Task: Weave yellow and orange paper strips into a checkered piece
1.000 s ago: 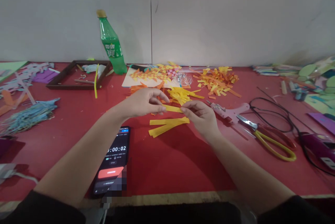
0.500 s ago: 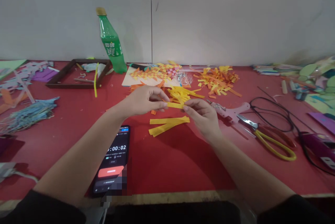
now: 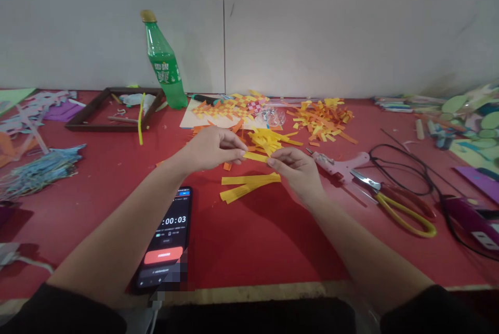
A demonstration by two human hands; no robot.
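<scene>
My left hand (image 3: 212, 149) and my right hand (image 3: 298, 170) meet above the red table (image 3: 249, 240), each pinching one end of a short yellow paper strip (image 3: 255, 157). Just below the hands, a few longer yellow strips (image 3: 249, 185) lie flat on the table. Behind the hands sits a loose pile of yellow strips (image 3: 271, 140). Both hands have their fingers closed on the strip.
A phone (image 3: 166, 238) showing a timer lies by my left forearm. Yellow-handled scissors (image 3: 393, 198) and a pink glue gun (image 3: 341, 162) lie to the right, with black cable (image 3: 405, 167). A green bottle (image 3: 163, 63), wooden frame (image 3: 113, 110), woven paper mat (image 3: 230, 107) and orange scraps (image 3: 323, 118) sit farther back.
The hands drew slightly closer, so less of the yellow strip shows between them. The phone timer went from 00:02 to 00:03.
</scene>
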